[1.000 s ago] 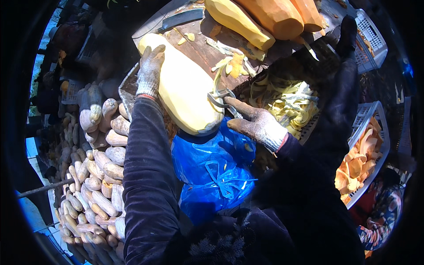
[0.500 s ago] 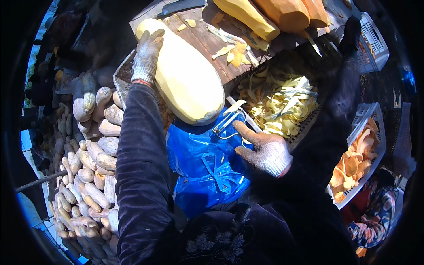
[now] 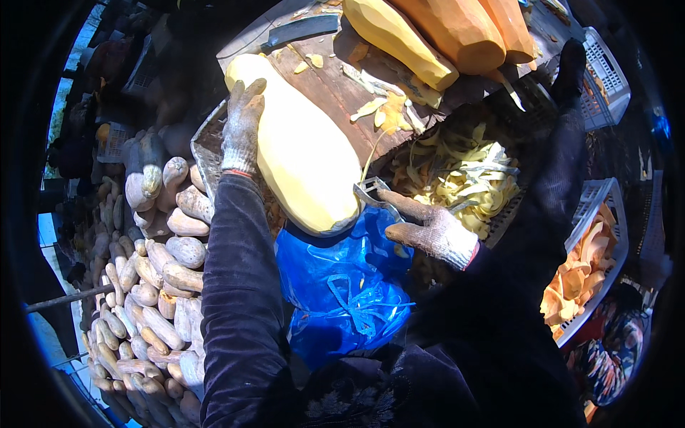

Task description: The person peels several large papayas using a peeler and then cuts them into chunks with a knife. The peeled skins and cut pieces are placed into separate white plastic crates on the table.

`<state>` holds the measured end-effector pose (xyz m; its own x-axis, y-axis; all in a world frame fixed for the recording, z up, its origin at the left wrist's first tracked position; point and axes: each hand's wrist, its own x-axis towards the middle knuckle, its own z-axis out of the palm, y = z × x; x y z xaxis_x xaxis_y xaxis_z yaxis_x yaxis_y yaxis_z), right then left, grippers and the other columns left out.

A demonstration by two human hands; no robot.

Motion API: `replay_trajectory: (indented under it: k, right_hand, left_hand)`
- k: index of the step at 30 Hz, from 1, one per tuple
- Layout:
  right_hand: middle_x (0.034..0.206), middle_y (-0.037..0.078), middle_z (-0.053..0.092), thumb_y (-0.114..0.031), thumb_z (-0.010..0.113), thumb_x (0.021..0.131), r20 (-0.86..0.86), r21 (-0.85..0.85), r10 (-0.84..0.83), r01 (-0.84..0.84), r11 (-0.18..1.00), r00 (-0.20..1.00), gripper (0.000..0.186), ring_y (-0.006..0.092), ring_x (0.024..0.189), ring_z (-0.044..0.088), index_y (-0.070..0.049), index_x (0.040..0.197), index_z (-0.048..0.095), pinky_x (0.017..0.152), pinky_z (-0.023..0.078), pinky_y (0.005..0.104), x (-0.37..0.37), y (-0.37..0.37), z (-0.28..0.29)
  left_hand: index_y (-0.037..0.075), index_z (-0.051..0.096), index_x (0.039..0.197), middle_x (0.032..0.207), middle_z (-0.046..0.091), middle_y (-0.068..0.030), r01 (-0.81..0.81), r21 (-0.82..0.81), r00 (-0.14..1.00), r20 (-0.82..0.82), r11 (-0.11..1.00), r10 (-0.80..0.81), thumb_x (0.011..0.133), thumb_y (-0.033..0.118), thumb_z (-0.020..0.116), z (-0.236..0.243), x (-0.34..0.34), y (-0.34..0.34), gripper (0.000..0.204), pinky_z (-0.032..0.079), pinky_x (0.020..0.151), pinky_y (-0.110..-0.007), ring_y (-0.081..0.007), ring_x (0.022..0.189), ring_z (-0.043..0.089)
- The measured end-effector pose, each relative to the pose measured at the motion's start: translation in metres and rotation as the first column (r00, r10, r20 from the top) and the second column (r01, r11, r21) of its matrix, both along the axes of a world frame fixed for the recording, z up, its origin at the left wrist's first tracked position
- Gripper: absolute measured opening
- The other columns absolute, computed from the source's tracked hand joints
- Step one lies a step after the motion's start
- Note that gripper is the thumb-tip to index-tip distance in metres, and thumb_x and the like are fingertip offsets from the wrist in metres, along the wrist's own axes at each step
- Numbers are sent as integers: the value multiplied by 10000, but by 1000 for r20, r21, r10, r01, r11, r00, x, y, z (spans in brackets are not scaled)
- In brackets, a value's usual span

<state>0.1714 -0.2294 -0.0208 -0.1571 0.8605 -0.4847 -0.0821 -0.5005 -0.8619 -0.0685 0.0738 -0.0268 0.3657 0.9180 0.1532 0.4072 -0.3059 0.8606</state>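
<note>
A large pale, peeled squash (image 3: 307,157) lies tilted on the edge of a wooden board (image 3: 328,78), its lower end over a blue plastic bag (image 3: 342,278). My gloved left hand (image 3: 242,125) grips the squash's upper left side. My gloved right hand (image 3: 432,228) holds a metal peeler (image 3: 377,195) at the squash's lower right side, with a thin strip of peel rising from the blade. Pale peelings (image 3: 478,178) fill a crate to the right, and loose scraps (image 3: 385,114) lie on the board.
Peeled yellow and orange squashes (image 3: 457,28) lie at the board's back. A pile of unpeeled squashes (image 3: 157,299) spreads at the left. A white crate (image 3: 599,278) of orange peelings stands at the right, beside a person in floral sleeves (image 3: 599,364). Another crate (image 3: 603,85) sits upper right.
My right hand and the peeler dropped away from the squash half a second ago and are now back against its lower side. The view has shifted slightly.
</note>
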Motion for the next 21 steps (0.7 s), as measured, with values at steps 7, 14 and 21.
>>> replay_trajectory:
  k: [7, 14, 21]
  right_hand:
    - [1350, 106, 565, -127, 696, 906, -112, 212, -553, 564, 798, 825, 614, 99, 1008, 576, -79, 1472, 462, 871, 505, 245, -11, 22, -25]
    - [1418, 95, 526, -91, 623, 934, -98, 393, -558, 547, 739, 824, 570, 160, 1284, 490, -42, 1470, 438, 1074, 373, 263, -55, 98, -65]
    - [1326, 87, 594, -97, 695, 867, -134, 271, -468, 487, 830, 873, 607, 132, 1135, 550, -55, 1440, 500, 999, 431, 274, -23, 95, -18]
  left_hand:
    - [166, 613, 1340, 1531, 340, -205, -32, 101, 997, -68, 994, 39, 981, 247, 534, 6, 2, -11, 376, 280, 1167, -384, -340, 1414, 337]
    - [121, 378, 1501, 1429, 506, -125, -40, -243, 848, 505, 969, 161, 976, 427, 591, -39, -7, -23, 644, 517, 986, -334, -223, 1174, 599]
    - [32, 428, 1422, 1303, 575, -135, -51, -436, 698, 628, 898, 345, 1014, 422, 499, -43, 13, -55, 569, 512, 957, -338, -203, 1106, 604]
